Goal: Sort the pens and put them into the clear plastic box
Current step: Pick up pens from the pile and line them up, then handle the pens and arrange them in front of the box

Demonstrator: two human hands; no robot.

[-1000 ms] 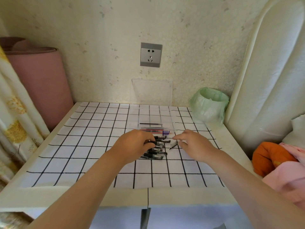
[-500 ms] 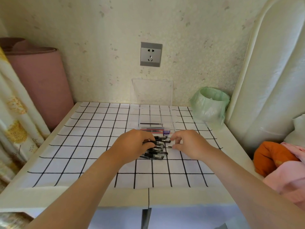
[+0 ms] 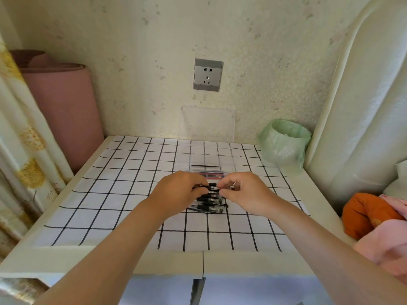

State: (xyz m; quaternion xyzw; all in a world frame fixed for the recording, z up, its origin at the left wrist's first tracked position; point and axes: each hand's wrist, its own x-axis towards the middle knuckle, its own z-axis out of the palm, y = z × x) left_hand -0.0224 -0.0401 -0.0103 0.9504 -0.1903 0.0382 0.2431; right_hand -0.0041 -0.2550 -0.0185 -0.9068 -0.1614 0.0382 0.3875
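Note:
Several black pens [image 3: 211, 205] lie bunched on the checked tablecloth [image 3: 110, 194] in front of me. My left hand [image 3: 178, 194] grips the left ends of the upper pens, fingers curled round them. My right hand [image 3: 244, 192] pinches the right end of a black pen between thumb and forefinger at the top of the bunch. Just behind the hands stands the clear plastic box [image 3: 207, 159], with a thin black refill and red and blue pens lying inside. Its clear lid [image 3: 209, 124] stands upright against the wall.
A bin lined with a green plastic bag [image 3: 284, 142] stands at the table's back right. A pink roll [image 3: 63, 111] leans at the back left beside a curtain [image 3: 19, 137]. Orange and pink cloth [image 3: 378, 221] lies off the right edge. A wall socket [image 3: 208, 74] is above.
My right hand has moved left from the loose pen at the right and now meets my left hand over the bunch, pinching a pen's end. My left hand stayed on the pens.

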